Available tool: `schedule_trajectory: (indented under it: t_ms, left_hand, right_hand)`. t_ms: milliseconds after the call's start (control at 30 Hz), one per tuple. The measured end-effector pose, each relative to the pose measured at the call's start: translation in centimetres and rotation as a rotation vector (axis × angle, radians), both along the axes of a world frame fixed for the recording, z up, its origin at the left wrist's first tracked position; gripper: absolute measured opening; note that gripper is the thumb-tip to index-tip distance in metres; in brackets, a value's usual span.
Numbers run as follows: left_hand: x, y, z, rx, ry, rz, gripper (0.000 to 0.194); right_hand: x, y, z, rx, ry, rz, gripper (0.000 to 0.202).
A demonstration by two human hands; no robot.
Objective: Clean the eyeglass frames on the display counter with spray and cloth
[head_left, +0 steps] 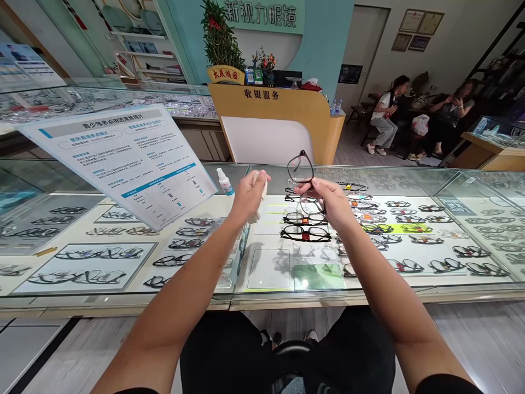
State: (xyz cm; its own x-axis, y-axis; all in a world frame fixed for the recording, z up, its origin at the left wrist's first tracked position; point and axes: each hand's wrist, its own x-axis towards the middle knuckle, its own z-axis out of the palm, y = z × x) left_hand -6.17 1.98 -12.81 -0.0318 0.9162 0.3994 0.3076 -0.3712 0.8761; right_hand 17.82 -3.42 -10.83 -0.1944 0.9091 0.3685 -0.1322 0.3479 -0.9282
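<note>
My right hand (330, 203) pinches a pair of dark-rimmed eyeglasses (302, 181) near the bridge, held above the glass counter with one lens up and the other below the fingers. To its left, my left hand (248, 198) is closed around a pale cloth (261, 198); part of the cloth sticks out beside the fingers. A small white spray bottle (225, 183) stands on the counter just beyond my left hand. Beneath the hands, eyeglass frames (305, 233) lie in rows inside the display case.
A large printed sign (123, 164) stands tilted on the counter's left. The glass counter (262, 298) runs across in front of me. Behind it are a wooden cashier desk (279, 101) with a plant (221, 41), and two seated people (385, 115) at the right.
</note>
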Motion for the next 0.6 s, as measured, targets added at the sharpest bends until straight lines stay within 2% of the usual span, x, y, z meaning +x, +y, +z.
schedule_trajectory:
  t_ms: [100, 200, 400, 500, 600]
  left_hand:
    - [-0.4, 0.1, -0.4, -0.051, 0.514, 0.013, 0.051]
    - [-0.5, 0.2, -0.9, -0.176, 0.788, -0.012, 0.041]
    - [-0.6, 0.8, -2.3, -0.298, 0.859, -0.044, 0.022]
    - [-0.7, 0.9, -2.4, -0.306, 0.814, -0.024, 0.011]
    - [-0.9, 1.0, -2.3, -0.318, 0.726, 0.036, 0.013]
  right_hand:
    - [0.3, -0.1, 0.3, -0.036, 0.029, 0.059, 0.052]
    - [0.6, -0.1, 0.6, -0.036, 0.045, 0.085, 0.050]
    - [1.1, 0.1, 0.9, -0.064, 0.005, 0.113, 0.052]
    - [1.2, 0.0, 1.0, -0.071, -0.002, 0.110, 0.052]
    - [1.2, 0.1, 1.0, -0.063, 0.003, 0.094, 0.050]
